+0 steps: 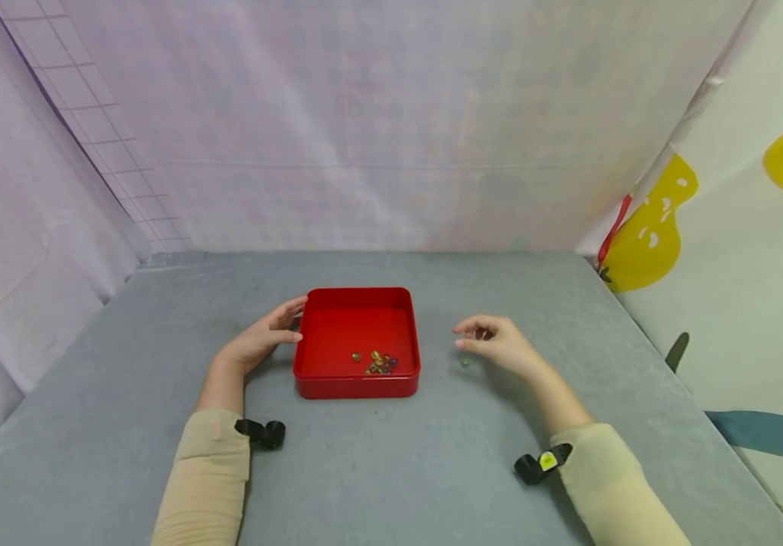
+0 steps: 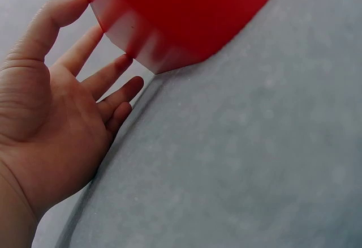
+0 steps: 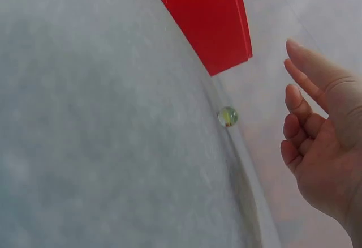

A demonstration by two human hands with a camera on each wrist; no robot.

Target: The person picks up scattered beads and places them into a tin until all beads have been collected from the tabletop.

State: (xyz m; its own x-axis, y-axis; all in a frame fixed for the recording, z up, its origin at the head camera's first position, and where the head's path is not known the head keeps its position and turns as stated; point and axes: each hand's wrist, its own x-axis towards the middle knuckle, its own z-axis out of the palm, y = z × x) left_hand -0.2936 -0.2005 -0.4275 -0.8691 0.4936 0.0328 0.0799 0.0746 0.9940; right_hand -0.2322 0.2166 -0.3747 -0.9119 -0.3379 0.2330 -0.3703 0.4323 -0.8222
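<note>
A square red tray point(image 1: 357, 387) with raised walls stands on the grey table, several small glass marbles point(image 1: 380, 364) gathered near its front right corner. My left hand point(image 1: 261, 339) rests against the tray's left wall, fingers spread and fairly straight; the left wrist view shows the fingertips at the red wall. To the right of the tray, my right hand point(image 1: 496, 345) hovers over the table. Its thumb and index finger stand apart, the other fingers are loosely bent, and nothing shows between them. Just below its fingertips in the head view is a single greenish clear marble point(image 3: 228, 116).
The grey cloth-covered table point(image 1: 364, 485) reaches back to a pale curtain point(image 1: 364, 136). At the right hangs a white sheet with yellow and blue-green shapes point(image 1: 766, 434). Each sleeve cuff carries a small black camera point(image 1: 534, 468).
</note>
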